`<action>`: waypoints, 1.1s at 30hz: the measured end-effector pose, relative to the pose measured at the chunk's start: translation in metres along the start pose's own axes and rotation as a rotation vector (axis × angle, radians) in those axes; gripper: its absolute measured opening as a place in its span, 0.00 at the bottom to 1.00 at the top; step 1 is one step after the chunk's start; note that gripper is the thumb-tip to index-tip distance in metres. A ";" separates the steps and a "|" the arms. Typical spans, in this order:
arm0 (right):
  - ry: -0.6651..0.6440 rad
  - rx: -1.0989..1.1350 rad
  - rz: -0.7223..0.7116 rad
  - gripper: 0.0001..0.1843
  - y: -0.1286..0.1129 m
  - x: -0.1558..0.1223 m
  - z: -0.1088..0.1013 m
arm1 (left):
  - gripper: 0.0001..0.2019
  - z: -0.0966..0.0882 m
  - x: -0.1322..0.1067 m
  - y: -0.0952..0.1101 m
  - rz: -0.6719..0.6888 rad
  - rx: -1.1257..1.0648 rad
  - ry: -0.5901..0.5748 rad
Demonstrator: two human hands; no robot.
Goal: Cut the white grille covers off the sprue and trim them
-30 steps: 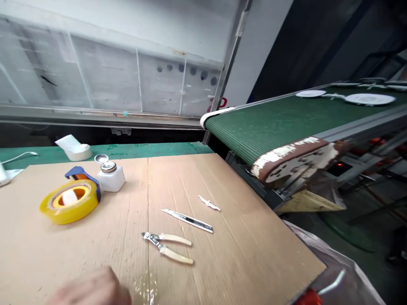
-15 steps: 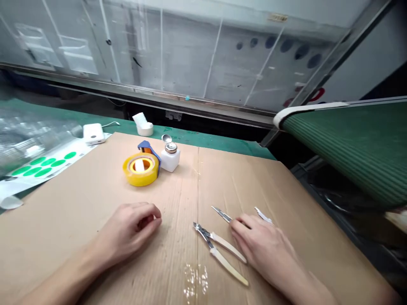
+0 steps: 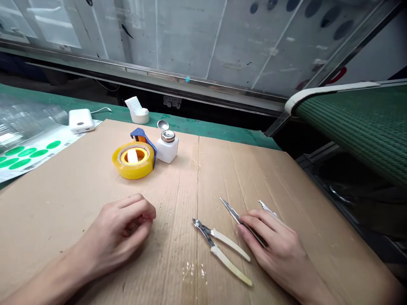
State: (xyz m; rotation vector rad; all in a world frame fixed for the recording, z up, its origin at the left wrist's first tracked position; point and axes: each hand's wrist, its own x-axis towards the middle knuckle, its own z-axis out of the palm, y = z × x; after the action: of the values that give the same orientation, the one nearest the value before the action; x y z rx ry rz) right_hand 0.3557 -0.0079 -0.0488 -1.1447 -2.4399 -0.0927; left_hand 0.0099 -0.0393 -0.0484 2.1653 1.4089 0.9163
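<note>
My right hand (image 3: 273,241) lies on a utility knife (image 3: 230,210), its fingers closed around the dark body while the steel blade end sticks out toward the far left. Just left of that hand are cream-handled side cutters (image 3: 221,250), not touched. A small white-and-metal tool piece (image 3: 266,207) shows past my fingers. My left hand (image 3: 117,231) rests curled on the cardboard sheet (image 3: 70,212), holding nothing. Nearest to it, farther up, are a yellow tape roll (image 3: 133,161) with a blue holder (image 3: 140,135) and a white pump bottle (image 3: 167,148) with a metal top.
A green mat (image 3: 206,131) lies beyond the cardboard, holding a white power bank (image 3: 81,120) and a small white cup (image 3: 139,117). Green round stickers (image 3: 28,152) lie on a sheet at the left. A green conveyor belt (image 3: 356,114) runs at the right, past a drop-off.
The view has swung left and down, and both hands have come in. My right hand has moved onto the knife and its fingers have closed around it. My left hand has stayed nearly still.
</note>
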 end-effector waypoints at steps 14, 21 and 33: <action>0.116 0.035 -0.506 0.33 -0.076 0.014 -0.003 | 0.08 0.021 -0.014 0.064 -0.177 -0.939 -0.246; 0.102 0.113 -0.480 0.32 -0.079 0.013 -0.002 | 0.09 0.025 -0.015 0.058 -0.168 -1.127 -0.194; 0.171 0.106 -0.453 0.43 -0.082 0.008 0.009 | 0.06 0.028 -0.012 0.056 -0.209 -1.223 -0.258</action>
State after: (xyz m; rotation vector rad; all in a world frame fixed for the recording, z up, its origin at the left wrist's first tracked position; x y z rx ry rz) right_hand 0.2866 -0.0541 -0.0440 -0.5010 -2.4696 -0.1876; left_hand 0.0627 -0.0732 -0.0356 1.1170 0.6032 0.9801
